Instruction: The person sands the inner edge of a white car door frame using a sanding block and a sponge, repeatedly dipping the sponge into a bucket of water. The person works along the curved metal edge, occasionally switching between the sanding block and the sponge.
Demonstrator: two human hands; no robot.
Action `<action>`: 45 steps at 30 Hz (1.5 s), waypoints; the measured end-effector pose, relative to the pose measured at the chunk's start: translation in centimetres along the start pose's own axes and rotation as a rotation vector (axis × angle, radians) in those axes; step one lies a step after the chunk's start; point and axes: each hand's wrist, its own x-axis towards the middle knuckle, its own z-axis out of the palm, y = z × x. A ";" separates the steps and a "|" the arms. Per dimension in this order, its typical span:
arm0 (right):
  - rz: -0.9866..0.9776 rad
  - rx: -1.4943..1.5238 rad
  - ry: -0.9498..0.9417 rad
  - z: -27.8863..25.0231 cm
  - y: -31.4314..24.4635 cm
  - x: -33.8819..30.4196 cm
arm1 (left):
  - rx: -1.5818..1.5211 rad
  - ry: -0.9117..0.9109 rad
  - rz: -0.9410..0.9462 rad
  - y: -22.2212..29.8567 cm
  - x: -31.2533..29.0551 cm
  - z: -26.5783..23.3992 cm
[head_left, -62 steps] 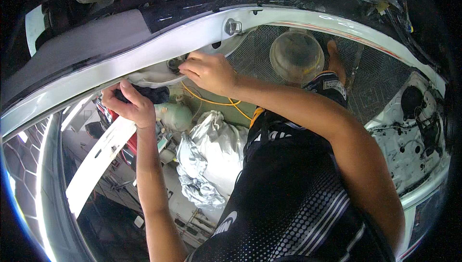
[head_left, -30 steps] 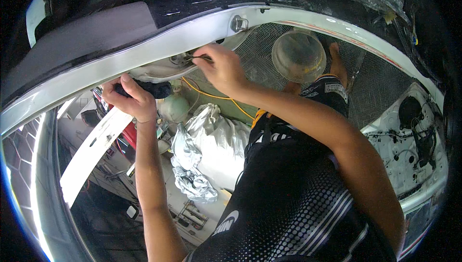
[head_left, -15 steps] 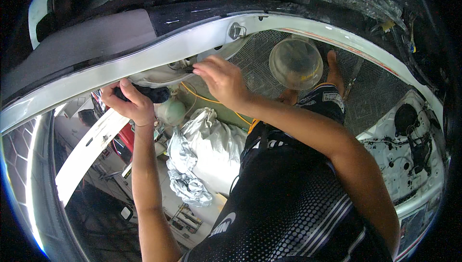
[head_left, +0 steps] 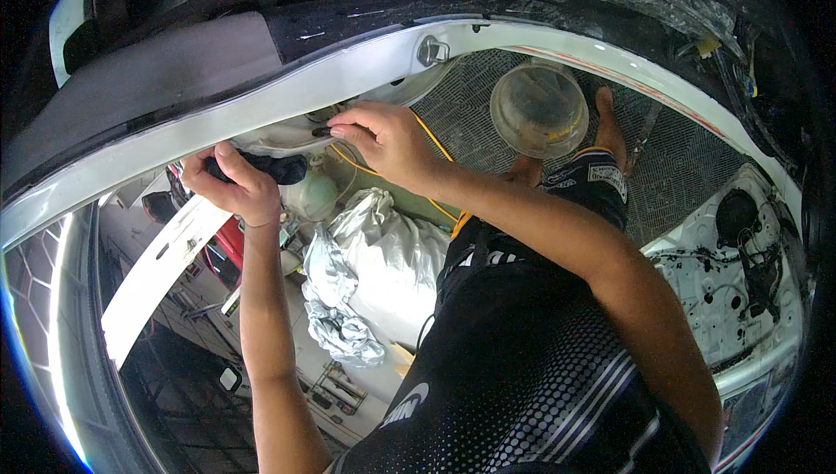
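My left hand [head_left: 233, 185] is closed at the lower edge of a white car-body frame [head_left: 287, 100], thumb raised against the edge. A dark, soft-looking bundle [head_left: 277, 168] comes out from under its fingers; its exact kind does not show. To the right, my right hand [head_left: 383, 139] pinches a small black piece [head_left: 321, 132] between thumb and fingertips, just below the frame and over a pale curved panel [head_left: 283, 136]. The small piece is too little to identify. A metal striker loop [head_left: 433, 51] sits on the frame beyond my right hand.
A round translucent tub [head_left: 540, 113] stands on the dark textured mat beside my bare foot. Crumpled silver sheeting [head_left: 383, 256] lies below my hands. A yellow hose [head_left: 433, 136] runs behind my right wrist. An inner door panel [head_left: 723, 274] with wiring is at the right.
My right hand has moved left along the frame, and the small black piece shows more plainly at its fingertips. My left hand stays at the edge with the dark bundle.
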 end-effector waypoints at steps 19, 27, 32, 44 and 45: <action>-0.102 -0.295 -0.179 0.0 -0.6 1.5 | -0.037 0.011 -0.051 0.5 0.0 0.0; -0.173 -0.328 -0.314 -0.4 -1.7 2.1 | -0.007 -0.009 -0.034 0.4 0.0 -0.3; -0.032 -0.364 -0.334 -0.1 -0.4 1.4 | 0.001 -0.001 -0.054 0.2 -0.2 -0.2; 0.120 0.252 0.021 4.1 -1.9 0.3 | 0.011 0.000 -0.041 0.2 -0.1 -0.3; 0.103 0.213 0.024 4.0 -1.8 0.2 | -0.009 0.009 -0.050 0.2 -0.2 -0.3</action>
